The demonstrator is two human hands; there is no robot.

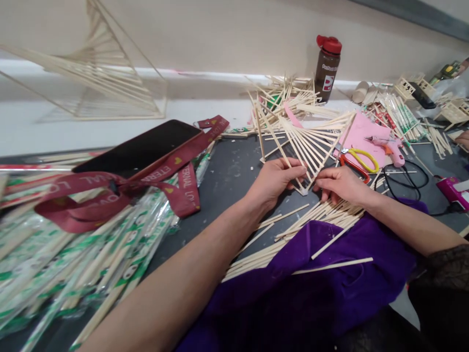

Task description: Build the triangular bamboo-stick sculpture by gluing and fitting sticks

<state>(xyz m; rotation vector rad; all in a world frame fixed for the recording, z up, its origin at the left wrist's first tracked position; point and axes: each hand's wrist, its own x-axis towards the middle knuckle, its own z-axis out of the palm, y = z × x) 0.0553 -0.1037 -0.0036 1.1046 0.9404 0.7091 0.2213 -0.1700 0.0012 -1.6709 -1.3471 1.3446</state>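
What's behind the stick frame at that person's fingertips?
Behind the stick frame lies a heap of loose sticks, and a red-lidded bottle stands beside it. The frame's sticks cover narrow strips of the heap; anything directly behind them is hidden.

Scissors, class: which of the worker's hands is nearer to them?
Right: the right hand is just this side of the scissors; the left hand is farther left, at the stick frame.

We count two bare hands [276, 181] of our own, two pale wooden fan-ribbed stick frames [313, 159], one dark red-lidded plastic bottle [327, 73], one pair of red-and-yellow-handled scissors [366, 161], one pink plastic glue gun [391, 146], too many loose pale sticks [256, 261] to count
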